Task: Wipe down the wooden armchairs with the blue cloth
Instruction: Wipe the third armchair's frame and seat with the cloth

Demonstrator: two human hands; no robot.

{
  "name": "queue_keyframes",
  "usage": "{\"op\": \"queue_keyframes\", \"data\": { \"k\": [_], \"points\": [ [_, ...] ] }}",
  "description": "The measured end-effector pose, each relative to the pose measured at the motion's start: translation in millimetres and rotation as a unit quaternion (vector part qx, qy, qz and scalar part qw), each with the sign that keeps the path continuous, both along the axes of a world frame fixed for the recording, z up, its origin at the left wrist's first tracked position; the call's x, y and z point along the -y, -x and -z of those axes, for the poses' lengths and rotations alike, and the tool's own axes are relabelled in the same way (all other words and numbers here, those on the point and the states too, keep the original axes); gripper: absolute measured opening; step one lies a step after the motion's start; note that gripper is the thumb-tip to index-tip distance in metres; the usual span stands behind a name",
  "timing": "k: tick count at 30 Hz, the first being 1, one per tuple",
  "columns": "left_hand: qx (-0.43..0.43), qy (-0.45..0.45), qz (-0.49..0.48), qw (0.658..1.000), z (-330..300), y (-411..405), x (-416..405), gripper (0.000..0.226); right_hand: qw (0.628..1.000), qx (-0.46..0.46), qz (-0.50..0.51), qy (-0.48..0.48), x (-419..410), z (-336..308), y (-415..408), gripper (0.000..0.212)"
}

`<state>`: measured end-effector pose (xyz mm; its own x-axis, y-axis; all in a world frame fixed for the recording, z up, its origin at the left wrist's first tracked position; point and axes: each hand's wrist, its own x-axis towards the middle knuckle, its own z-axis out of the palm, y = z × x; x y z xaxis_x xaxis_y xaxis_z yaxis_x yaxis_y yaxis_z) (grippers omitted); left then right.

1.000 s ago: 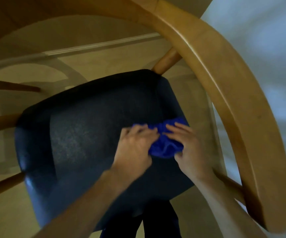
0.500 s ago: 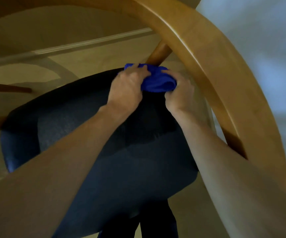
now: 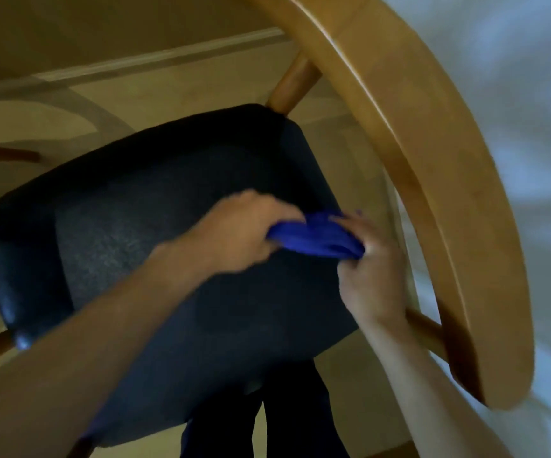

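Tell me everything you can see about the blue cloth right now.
The blue cloth is a deep, saturated blue, soft-looking fabric, bunched into a crumpled wad rather than spread flat. It sits over the right edge of the dark seat cushion, close to the curved wooden armrest. The left hand grips one end, the right hand the other. Motion blur hides its weave and edges.

Beige floor (image 3: 175, 84) with a pale strip, dark trouser legs (image 3: 287, 418), whitish blurred surface (image 3: 515, 94) at right
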<state>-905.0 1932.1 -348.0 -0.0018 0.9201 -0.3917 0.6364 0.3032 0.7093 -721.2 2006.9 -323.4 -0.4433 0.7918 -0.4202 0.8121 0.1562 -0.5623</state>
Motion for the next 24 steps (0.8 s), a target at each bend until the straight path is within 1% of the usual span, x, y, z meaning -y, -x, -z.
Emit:
{"op": "queue_keyframes", "data": {
  "k": [1,3,4,6,8,10,12,14,16,18,19,21,24],
  "points": [
    [-0.022,-0.035,-0.037,0.998,0,14,-12,0.045,1.0,-0.022,0.004,-0.011,-11,1,16,0.055],
    [-0.08,-0.1,-0.116,0.985,3,37,-33,0.046,0.999,-0.046,-0.007,-0.01,-40,12,53,0.056],
    [-0.101,-0.107,-0.149,0.978,8,46,-42,0.046,0.999,-0.037,-0.029,-0.013,-56,23,72,0.055],
    [-0.131,-0.073,-0.176,0.973,21,59,-52,0.049,0.997,-0.008,-0.077,-0.031,-77,42,102,0.054],
    [-0.154,-0.035,-0.166,0.973,31,56,-46,0.056,0.992,0.02,-0.12,-0.045,-77,54,106,0.057],
    [-0.144,-0.054,-0.168,0.974,31,38,-25,0.058,0.987,0.011,-0.153,-0.043,-57,57,86,0.062],
    [-0.114,-0.056,-0.165,0.978,21,10,6,0.058,0.986,-0.004,-0.16,-0.049,-26,50,51,0.061],
    [-0.095,-0.053,-0.144,0.984,11,-22,41,0.058,0.979,0.041,-0.188,-0.067,10,38,15,0.066],
    [-0.082,-0.014,-0.105,0.991,4,-45,71,0.058,0.967,0.077,-0.238,-0.057,38,24,-12,0.073],
    [-0.067,0.016,-0.055,0.996,0,-49,86,0.057,0.952,0.111,-0.281,-0.044,51,14,-25,0.074],
    [-0.063,0.012,-0.044,0.997,-1,-44,87,0.057,0.947,0.123,-0.293,-0.043,50,11,-26,0.072],
    [-0.068,-0.016,-0.046,0.996,-6,-29,79,0.055,0.954,0.104,-0.278,-0.037,43,9,-22,0.068],
    [-0.107,-0.057,-0.062,0.991,-13,-16,52,0.054,0.977,0.039,-0.204,-0.055,22,3,-12,0.066]
  ]
}}
